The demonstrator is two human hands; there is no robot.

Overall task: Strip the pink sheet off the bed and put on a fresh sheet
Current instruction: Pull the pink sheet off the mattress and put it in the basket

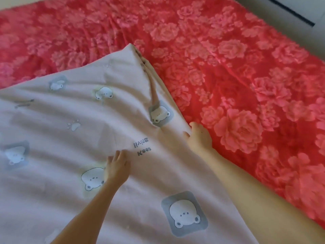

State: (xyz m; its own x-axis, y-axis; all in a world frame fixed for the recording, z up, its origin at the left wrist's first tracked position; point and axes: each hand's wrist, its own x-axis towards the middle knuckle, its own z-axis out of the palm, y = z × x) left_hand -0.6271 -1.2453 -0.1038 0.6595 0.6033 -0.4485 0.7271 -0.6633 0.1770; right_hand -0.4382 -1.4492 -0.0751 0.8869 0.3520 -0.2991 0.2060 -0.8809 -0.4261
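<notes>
Bed (246,55), bear-print sheet (73,131) in both hands (117,169) (199,137)

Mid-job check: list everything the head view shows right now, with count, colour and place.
pale pink fabric sheet with white bear prints: one, pale pink, lying rumpled over the near left of the bed, one corner peaked toward the middle.
red floral bed cover: one, red with pink roses, spread across the bed under the sheet.
dark strip: one, black, on the pale surface beyond the bed, top right.
left hand: one, pinching a fold of the sheet.
right hand: one, gripping the sheet's right edge.
</notes>
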